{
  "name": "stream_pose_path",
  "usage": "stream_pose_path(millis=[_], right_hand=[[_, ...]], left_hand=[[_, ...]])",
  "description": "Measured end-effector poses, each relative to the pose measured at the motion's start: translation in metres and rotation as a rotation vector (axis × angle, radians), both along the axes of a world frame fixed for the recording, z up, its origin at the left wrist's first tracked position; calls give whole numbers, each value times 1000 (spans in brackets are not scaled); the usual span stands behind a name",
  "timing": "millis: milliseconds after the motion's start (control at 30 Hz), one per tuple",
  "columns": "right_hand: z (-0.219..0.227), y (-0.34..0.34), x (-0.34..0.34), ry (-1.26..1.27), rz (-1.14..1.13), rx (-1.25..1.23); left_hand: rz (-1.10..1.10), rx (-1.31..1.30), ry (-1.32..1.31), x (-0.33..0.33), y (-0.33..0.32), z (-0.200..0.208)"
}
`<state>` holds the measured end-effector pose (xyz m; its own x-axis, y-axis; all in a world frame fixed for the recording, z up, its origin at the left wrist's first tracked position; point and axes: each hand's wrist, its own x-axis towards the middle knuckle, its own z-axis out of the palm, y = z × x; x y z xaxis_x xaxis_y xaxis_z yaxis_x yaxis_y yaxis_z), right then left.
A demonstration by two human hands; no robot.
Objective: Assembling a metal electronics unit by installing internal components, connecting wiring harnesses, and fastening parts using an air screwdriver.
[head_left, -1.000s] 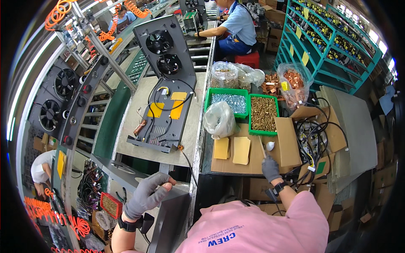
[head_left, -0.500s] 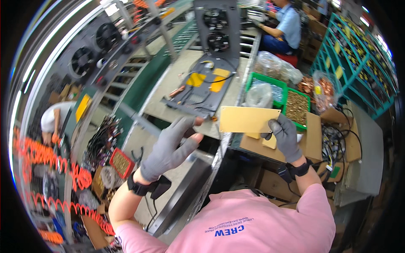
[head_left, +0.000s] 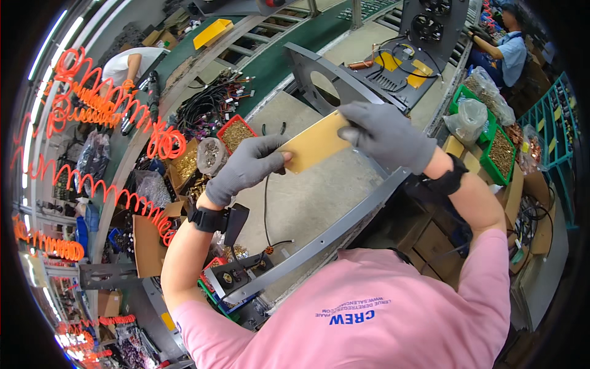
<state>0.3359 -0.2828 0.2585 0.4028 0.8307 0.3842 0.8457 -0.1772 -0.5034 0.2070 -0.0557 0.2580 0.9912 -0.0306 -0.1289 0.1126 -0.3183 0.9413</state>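
Note:
Between my hands is a thin yellow rectangular sheet (head_left: pixel 314 145), held tilted over the bench. My left hand (head_left: pixel 247 168), in a grey glove with bare fingertips, pinches its lower left end. My right hand (head_left: pixel 388 136), gloved the same way, grips its upper right end with thumb and fingers. Behind the sheet stands a grey metal panel (head_left: pixel 301 67) with a large round opening. Beneath it lies the pale bench top (head_left: pixel 283 215), and a long grey metal rail (head_left: pixel 326 240) runs along its near side.
Past the panel, a grey chassis (head_left: pixel 396 77) carries yellow pads, cables and fans. Red and green trays (head_left: pixel 501 154) of small fasteners stand at both sides. Orange coiled hoses (head_left: pixel 92 111) hang at left. A person in light blue (head_left: pixel 510 58) sits far right; another person in white (head_left: pixel 126 64) bends at far left.
My view has swung left. The sheet has moved from the right side to over the bench, and my left hand, formerly free, now holds its other end.

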Motion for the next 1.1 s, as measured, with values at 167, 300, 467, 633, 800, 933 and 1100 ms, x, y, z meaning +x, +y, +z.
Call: stream_pose_path(millis=[167, 300, 467, 633, 800, 933, 1100], right_hand=[[-10, -20, -19, -54, -166, -7], [-21, -57, -34, -84, -279, -134], [-49, -70, -35, -174, -304, -202], [-63, -73, -28, -154, -240, -147], [-63, -71, -25, -105, -261, -151], [-61, -68, -24, -108, -253, -175], [-60, -64, -24, -119, -240, -171]], left_hand=[[-121, 130, 319, 32, 40, -101], [-244, 440, 318, 55, 42, -197], [-351, 904, -100, 41, 8, -269], [-476, 803, 92, 23, -3, -280], [84, 779, 205, 16, 73, -269], [373, 890, 312, -12, 165, -237], [608, 594, 379, -51, 239, -163]])
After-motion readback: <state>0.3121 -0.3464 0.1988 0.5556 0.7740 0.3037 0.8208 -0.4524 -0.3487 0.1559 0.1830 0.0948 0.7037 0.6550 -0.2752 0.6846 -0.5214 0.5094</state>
